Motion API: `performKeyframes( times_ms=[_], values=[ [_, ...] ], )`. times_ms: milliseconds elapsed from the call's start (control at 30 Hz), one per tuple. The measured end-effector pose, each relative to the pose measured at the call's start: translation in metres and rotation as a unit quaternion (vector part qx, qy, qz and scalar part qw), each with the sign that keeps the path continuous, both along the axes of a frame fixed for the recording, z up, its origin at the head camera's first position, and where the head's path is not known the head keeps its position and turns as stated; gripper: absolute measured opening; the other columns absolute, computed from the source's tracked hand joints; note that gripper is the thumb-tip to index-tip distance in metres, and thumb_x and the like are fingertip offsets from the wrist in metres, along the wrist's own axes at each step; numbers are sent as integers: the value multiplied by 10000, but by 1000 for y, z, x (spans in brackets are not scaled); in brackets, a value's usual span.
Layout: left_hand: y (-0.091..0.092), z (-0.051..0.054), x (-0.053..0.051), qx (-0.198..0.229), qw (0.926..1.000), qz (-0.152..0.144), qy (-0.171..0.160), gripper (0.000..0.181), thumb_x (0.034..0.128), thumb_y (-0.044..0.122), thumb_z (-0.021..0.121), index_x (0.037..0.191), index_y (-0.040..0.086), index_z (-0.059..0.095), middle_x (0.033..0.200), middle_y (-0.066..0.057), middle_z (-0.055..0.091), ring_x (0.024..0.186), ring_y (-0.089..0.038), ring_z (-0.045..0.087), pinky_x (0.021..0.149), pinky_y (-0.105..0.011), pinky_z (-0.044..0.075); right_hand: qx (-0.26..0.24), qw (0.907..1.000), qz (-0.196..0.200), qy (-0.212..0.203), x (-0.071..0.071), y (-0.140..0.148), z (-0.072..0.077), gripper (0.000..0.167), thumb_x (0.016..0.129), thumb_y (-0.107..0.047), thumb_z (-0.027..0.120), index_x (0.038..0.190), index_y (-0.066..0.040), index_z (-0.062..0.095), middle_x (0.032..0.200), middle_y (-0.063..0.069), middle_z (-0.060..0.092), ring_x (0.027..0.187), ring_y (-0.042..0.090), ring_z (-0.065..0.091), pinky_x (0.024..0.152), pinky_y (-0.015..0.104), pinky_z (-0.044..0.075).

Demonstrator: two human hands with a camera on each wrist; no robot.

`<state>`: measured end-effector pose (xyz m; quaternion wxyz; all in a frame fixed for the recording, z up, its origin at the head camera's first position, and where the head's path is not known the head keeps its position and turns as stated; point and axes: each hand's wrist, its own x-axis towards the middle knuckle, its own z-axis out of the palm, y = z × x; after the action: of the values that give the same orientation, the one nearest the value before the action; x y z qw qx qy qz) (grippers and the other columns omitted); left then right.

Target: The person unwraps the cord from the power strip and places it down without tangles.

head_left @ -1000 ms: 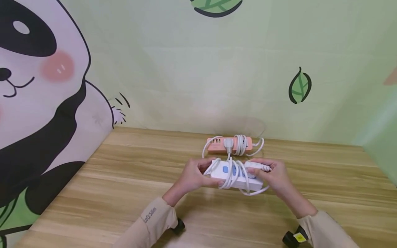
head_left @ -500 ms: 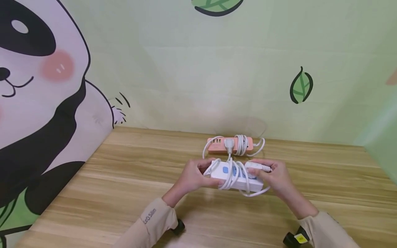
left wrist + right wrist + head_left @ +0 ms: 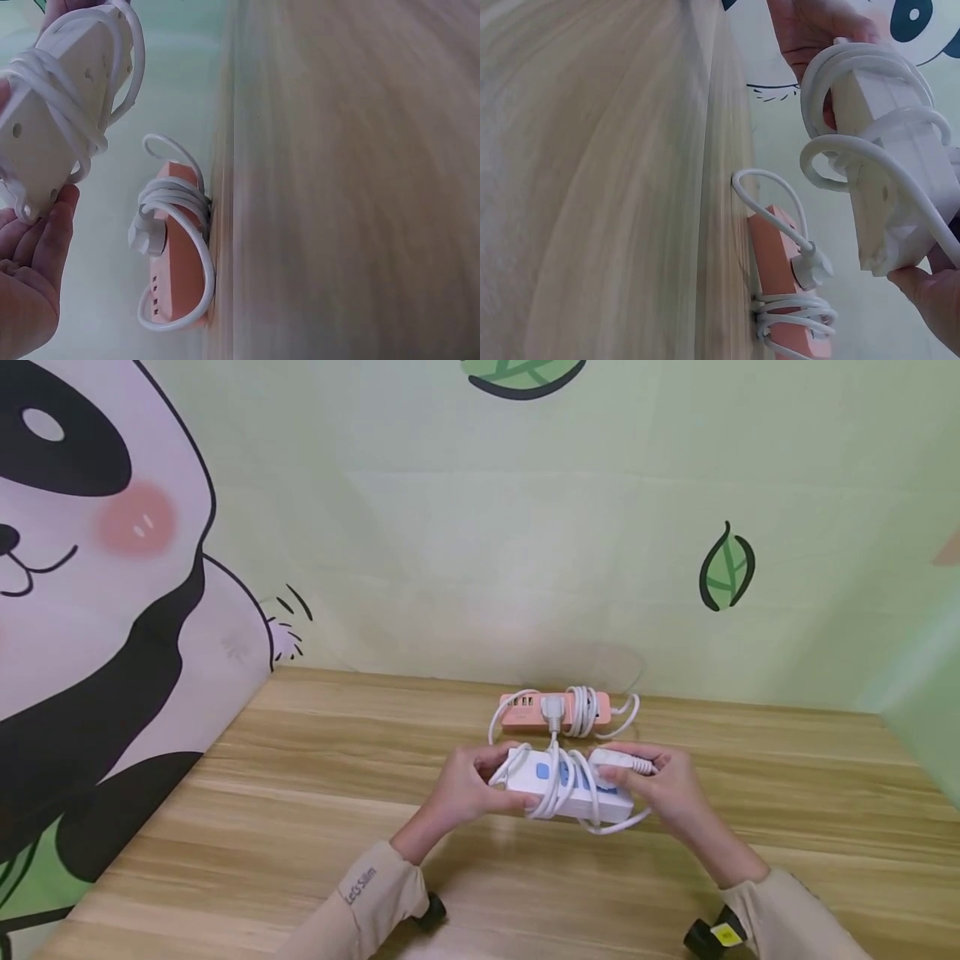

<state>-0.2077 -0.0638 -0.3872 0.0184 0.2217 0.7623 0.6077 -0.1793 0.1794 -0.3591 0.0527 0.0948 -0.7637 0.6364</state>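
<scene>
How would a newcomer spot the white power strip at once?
Find the wooden table in front of the panda backdrop. Above it, the left hand and right hand hold the white power strip between them. Unlike the orange-pink strip beyond it, which rests on the table, it has a white body with blue patches and is held in the air.

Two power strips, a white strip [image 3: 531,777] and, at its twelve o'clock, a pink strip [image 3: 525,720] with four small slots [image 3: 155,303]. Two white cords [image 3: 582,712]; two white plugs [image 3: 611,763]. Round the white strip, as the head view shows: two grips, the left grip [image 3: 461,787] at nine, the right grip [image 3: 667,781] at three; two sleeves [image 3: 382,893], at eight and four; one panda [image 3: 90,652], at ten.
</scene>
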Motion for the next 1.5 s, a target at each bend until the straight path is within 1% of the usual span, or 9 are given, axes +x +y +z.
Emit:
performKeyframes(
  times_ms=[100,167,500,700,900,1067,1167,1367,1500],
  values=[
    [0,1,0,-13,10000,42,37,547,603,68,831,1105,-27,635,918,-159,683,708,-60,587,610,-209,496,114,9999,-49,17,1,-1,1,281,769,-17,693,1019,98,635,798,-188,664,734,13,597,612,185,499],
    [0,2,0,-16,10000,31,65,554,600,66,833,1107,-32,632,922,-161,681,708,-59,588,607,-208,497,205,9998,-48,68,1,-1,1,333,783,-35,687,1046,147,594,807,-192,660,733,11,593,608,188,500],
    [-2,5,0,-81,9999,76,97,569,598,85,838,1113,-36,627,927,-153,682,707,-63,587,602,-209,496,187,9991,30,370,0,-2,-5,314,794,-23,672,1040,153,589,829,-184,669,729,23,611,598,195,510],
    [-2,6,0,-168,9999,2,36,578,601,90,837,1124,-30,622,917,-146,682,691,-62,587,587,-214,500,74,9993,90,361,0,-1,-5,183,798,-17,667,976,20,664,829,-168,673,739,18,605,610,183,504],
    [-3,12,2,-318,9993,33,187,533,613,43,821,1097,-63,624,895,-167,678,663,-33,559,565,-182,473,152,9970,12,763,0,-1,-8,188,790,-13,676,977,7,673,846,-172,668,740,9,604,604,184,510],
    [-3,19,5,-304,9995,-13,119,498,624,26,808,1074,-82,626,868,-177,675,651,-34,555,553,-179,467,-208,9971,149,714,-1,-1,-8,239,811,-12,652,924,-222,677,859,-150,672,753,11,600,617,167,502],
    [-4,18,4,-236,9997,-4,51,505,622,45,816,1079,-67,631,882,-166,678,664,-42,567,566,-183,476,-354,9967,211,705,0,-1,-6,273,811,1,647,913,-251,673,868,-136,677,761,15,605,628,165,502],
    [-4,14,-1,-221,9997,-25,102,547,609,103,836,1090,-56,630,876,-147,682,674,-71,587,573,-211,494,-86,9967,-9,809,2,-3,-2,164,813,10,641,973,-18,668,861,-141,664,756,15,594,619,164,496],
    [-5,13,-2,-222,9997,-58,99,526,613,106,834,1076,-49,639,856,-134,682,667,-67,581,568,-208,490,122,9967,-142,785,2,-3,-2,226,821,-3,637,1021,101,615,866,-169,649,767,6,586,626,163,495]
  ],
)
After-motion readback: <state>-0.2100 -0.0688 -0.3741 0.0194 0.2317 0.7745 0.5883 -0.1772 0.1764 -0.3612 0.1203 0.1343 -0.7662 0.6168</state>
